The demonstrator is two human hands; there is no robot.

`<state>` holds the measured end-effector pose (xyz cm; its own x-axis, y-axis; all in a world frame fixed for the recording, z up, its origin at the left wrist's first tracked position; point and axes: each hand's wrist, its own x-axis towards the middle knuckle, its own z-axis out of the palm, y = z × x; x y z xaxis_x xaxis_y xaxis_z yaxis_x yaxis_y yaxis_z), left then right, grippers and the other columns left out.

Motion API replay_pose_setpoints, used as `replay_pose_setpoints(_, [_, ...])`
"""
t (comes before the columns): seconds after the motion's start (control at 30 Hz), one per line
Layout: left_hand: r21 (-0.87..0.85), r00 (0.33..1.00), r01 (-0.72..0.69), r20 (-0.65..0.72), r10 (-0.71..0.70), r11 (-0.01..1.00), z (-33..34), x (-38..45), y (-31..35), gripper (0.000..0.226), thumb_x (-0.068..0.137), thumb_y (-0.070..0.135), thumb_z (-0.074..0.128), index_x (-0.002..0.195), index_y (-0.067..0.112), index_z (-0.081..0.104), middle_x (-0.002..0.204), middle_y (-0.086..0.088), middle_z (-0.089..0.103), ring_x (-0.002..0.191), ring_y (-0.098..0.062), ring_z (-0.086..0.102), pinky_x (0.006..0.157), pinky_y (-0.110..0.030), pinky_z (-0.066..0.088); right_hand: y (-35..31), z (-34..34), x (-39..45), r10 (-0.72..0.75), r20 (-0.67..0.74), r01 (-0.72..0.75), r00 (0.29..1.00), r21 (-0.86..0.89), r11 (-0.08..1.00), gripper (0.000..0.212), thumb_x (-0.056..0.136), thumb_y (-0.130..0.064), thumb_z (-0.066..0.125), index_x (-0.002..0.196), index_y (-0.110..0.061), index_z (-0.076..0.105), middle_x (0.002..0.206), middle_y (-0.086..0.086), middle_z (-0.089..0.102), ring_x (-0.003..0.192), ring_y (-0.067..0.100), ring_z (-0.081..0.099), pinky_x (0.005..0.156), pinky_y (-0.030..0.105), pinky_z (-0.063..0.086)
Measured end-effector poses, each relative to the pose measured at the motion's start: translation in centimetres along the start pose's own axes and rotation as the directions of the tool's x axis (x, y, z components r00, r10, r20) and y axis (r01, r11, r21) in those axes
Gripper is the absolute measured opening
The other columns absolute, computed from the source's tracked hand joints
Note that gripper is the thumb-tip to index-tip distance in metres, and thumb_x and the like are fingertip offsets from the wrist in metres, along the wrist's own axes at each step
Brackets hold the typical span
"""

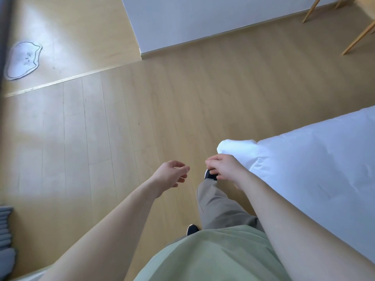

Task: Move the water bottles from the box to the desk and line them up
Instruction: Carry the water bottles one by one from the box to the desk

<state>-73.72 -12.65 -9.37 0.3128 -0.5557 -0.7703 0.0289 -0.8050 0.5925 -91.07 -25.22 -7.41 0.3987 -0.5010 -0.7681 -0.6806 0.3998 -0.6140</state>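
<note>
On the wooden floor (142, 118) beside the bed (314, 169): we are standing or walking, looking down, with both hands held out in front of us.
Left hand (172, 173): we are carrying nothing in it; the fingers are hanging loosely curled, palm turned inward.
Right hand (223, 167): we are holding nothing that we can see; the fingers are curled downward, just beside the bed's corner.
Bottles, box, bench: none of them is showing, so we cannot tell which way they lie from the hands, nor which hand is nearer.
Containers: we are seeing none, so no contents to report.
Other things: wooden legs (357, 37) at the far right, a cat-shaped mat (22, 59) at the far left.
Next move: we are judging that we must first find the box.
</note>
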Motion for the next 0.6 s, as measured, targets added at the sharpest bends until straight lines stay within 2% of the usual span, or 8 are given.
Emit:
replay_pose_setpoints(0.13, [0.015,1.0,0.017,-0.013,-0.017,1.0,-2.0,4.5,6.2,0.026,0.096,0.041,0.066,0.114,0.022,0.066,0.1,0.0,0.076,0.094,-0.015,0.074,0.086,-0.033,0.059,-4.9,-3.6,5.2,0.003,0.002,-0.003,1.0,0.034,0.999,0.023,0.097,-0.029,0.061,0.115,-0.015,0.066,0.112,0.004,0.07,0.104,0.018,0.067,0.094,0.038,0.053])
replay_pose_setpoints(0.23, [0.029,0.999,0.011,-0.032,-0.01,1.0,-3.3,7.5,11.3,0.023,0.095,0.041,0.067,0.111,0.023,0.068,0.099,0.0,0.077,0.094,-0.015,0.074,0.089,-0.036,0.06,-8.5,-6.7,8.6,0.01,0.01,-0.011,1.0,0.044,0.999,0.023,0.097,-0.029,0.061,0.114,-0.015,0.066,0.109,0.003,0.07,0.094,0.016,0.067,0.082,0.031,0.052])
replay_pose_setpoints(0.33, [0.053,0.999,-0.019,-0.042,0.021,0.998,-4.4,10.2,16.7,0.017,0.096,0.041,0.067,0.106,0.026,0.067,0.1,0.0,0.076,0.094,-0.015,0.074,0.089,-0.037,0.06,-11.9,-9.9,11.6,-0.014,-0.011,0.014,1.0,0.043,0.999,0.02,0.096,-0.029,0.062,0.109,-0.015,0.067,0.104,0.001,0.07,0.089,0.014,0.067,0.085,0.034,0.054])
replay_pose_setpoints(0.5, [0.072,0.999,-0.049,-0.016,0.05,0.996,-5.3,14.1,23.2,0.02,0.095,0.04,0.067,0.109,0.025,0.067,0.1,0.0,0.077,0.093,-0.015,0.074,0.088,-0.036,0.06,-15.8,-13.4,15.2,-0.037,-0.026,0.039,0.999,0.066,0.997,0.016,0.093,-0.031,0.064,0.104,-0.019,0.067,0.103,0.0,0.072,0.096,0.016,0.07,0.088,0.037,0.055])
replay_pose_setpoints(0.6, [0.086,0.999,-0.053,0.013,0.052,0.995,-5.6,16.9,26.4,0.02,0.094,0.04,0.068,0.108,0.026,0.067,0.098,0.0,0.078,0.091,-0.014,0.075,0.086,-0.035,0.061,-17.3,-15.3,17.1,-0.016,-0.05,0.02,0.999,0.087,0.996,0.017,0.093,-0.031,0.064,0.105,-0.019,0.068,0.103,0.0,0.073,0.095,0.016,0.07,0.083,0.034,0.054])
